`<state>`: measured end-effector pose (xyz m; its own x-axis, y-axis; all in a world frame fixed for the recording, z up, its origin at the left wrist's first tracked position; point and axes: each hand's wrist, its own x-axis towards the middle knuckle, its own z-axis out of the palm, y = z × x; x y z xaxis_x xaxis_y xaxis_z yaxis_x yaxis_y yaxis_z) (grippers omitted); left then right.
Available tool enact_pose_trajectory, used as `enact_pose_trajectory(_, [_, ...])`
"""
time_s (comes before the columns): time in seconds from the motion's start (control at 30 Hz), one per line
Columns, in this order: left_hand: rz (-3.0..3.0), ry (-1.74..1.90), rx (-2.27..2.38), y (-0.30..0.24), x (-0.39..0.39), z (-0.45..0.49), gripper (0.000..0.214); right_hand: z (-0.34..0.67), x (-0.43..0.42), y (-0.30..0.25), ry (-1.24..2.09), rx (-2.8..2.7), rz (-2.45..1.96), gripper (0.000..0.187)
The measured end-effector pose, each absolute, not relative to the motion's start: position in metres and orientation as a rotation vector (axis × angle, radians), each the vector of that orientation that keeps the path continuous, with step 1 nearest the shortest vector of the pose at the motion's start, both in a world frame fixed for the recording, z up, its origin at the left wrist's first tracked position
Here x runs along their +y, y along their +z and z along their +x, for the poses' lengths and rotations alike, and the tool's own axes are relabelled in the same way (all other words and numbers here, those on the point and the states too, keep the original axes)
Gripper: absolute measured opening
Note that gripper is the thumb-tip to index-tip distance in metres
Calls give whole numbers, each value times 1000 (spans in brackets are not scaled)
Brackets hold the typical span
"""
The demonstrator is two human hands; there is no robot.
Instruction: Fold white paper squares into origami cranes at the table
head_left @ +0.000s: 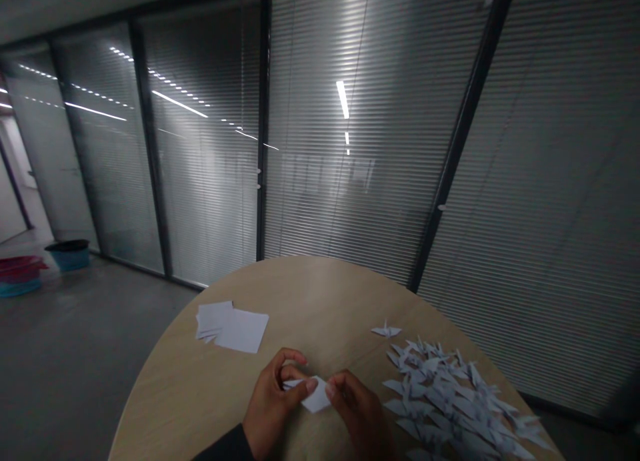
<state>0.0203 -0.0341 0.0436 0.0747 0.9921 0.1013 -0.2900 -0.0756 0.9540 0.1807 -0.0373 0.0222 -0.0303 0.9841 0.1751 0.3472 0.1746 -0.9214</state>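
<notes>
My left hand [274,401] and my right hand [357,411] meet low over a round wooden table [320,294]. Both pinch a small folded piece of white paper [316,397] between thumbs and fingertips. The paper is partly covered by my fingers. A small stack of flat white paper squares [233,326] lies to the left, beyond my left hand. To the right spreads a pile of several folded paper cranes [445,397], with one single crane [386,330] set apart at its far edge.
Glass walls with closed blinds [350,147] stand behind the table. On the grey floor at far left sit a dark-rimmed blue tub [69,253] and stacked red and blue basins [20,274]. The table's curved edge runs close on the left.
</notes>
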Motion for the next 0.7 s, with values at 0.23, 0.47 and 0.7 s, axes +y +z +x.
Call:
enact_pose_trajectory(0.23, [1146,1305,841,43,-34,17,57,185,-38,24,875,-1554,-1370,41])
enact_pose_trajectory(0.47, [893,1284,883,51,-34,18,86,186,-37,27,796,-1512,-1415,41])
enact_pose_trajectory(0.7, [937,1082,858,45,-30,19,57,185,-39,21,615,-1577,-1402,36])
